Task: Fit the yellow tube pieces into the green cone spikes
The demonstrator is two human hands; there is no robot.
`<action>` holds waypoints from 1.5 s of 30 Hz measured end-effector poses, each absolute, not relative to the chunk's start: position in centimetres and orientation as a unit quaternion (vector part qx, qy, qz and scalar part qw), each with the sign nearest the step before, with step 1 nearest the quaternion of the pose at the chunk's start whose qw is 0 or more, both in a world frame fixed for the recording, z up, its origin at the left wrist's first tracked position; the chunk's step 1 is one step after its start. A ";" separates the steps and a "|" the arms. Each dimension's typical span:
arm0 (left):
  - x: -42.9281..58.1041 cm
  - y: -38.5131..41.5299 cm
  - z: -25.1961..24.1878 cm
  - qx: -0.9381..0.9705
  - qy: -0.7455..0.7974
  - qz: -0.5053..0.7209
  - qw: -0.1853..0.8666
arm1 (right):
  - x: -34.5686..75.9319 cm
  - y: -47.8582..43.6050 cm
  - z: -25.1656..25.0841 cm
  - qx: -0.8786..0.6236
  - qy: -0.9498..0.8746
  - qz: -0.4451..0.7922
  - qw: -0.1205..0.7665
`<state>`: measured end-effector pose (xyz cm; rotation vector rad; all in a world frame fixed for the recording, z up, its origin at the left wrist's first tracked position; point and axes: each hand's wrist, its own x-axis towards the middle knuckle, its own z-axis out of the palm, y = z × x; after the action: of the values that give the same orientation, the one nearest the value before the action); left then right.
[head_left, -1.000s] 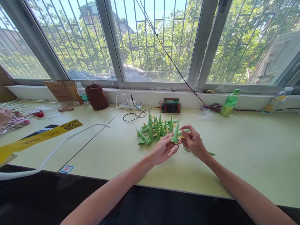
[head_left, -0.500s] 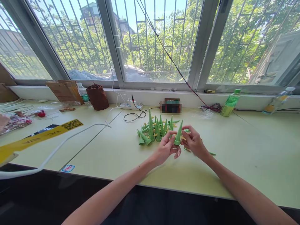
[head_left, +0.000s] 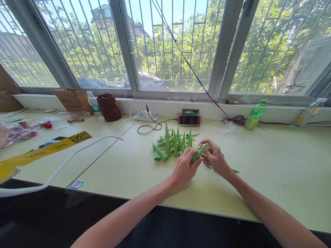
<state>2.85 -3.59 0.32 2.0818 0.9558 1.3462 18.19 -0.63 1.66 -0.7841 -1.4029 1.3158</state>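
Note:
A pale green, cone-shaped plastic watering spike (head_left: 200, 153) is in my left hand (head_left: 186, 164), its fingers closed around the wide base. The spike tilts, tip toward the upper right. Close against it is my right hand (head_left: 215, 156), fingers bent in a pinch. Whatever those fingers hold is mostly hidden; a bit of yellow shows beside them. Just beyond my left hand, a cluster of similar green spikes (head_left: 167, 146) with small yellow fittings stands and lies on the table (head_left: 144, 182). A thin green piece (head_left: 235, 171) lies partly behind my right forearm.
A green bottle (head_left: 256, 115) and a clear bottle (head_left: 309, 112) stand at the back right. Along the sill are a power strip (head_left: 145, 117), a brown pouch (head_left: 109, 107) and a cardboard box (head_left: 73, 101). A white cable with a yellow tag (head_left: 46, 148) crosses the left foreground.
The spike in my left hand has gone from nearly upright to tilted, tip toward my right hand. My left hand has turned over, its back now facing up. My right hand stays almost in place.

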 end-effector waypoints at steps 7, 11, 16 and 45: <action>3.0 -3.5 0.5 0.703 0.417 0.513 0.263 | 18.3 -1.1 2.1 -0.310 -0.627 0.489 0.521; 3.1 -3.7 0.9 0.650 0.423 0.514 0.365 | 18.4 -1.4 2.5 -0.302 -0.651 0.468 0.515; 3.0 -3.6 0.3 0.657 0.399 0.517 0.376 | 18.3 -1.2 2.4 -0.329 -0.649 0.466 0.504; 2.7 -3.6 1.1 0.596 0.331 0.515 0.519 | 18.2 -1.1 2.0 -0.322 -0.658 0.459 0.504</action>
<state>2.69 -3.56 1.11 1.4300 0.7934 1.2352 18.23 -1.06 1.96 -0.7768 -1.5875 1.1074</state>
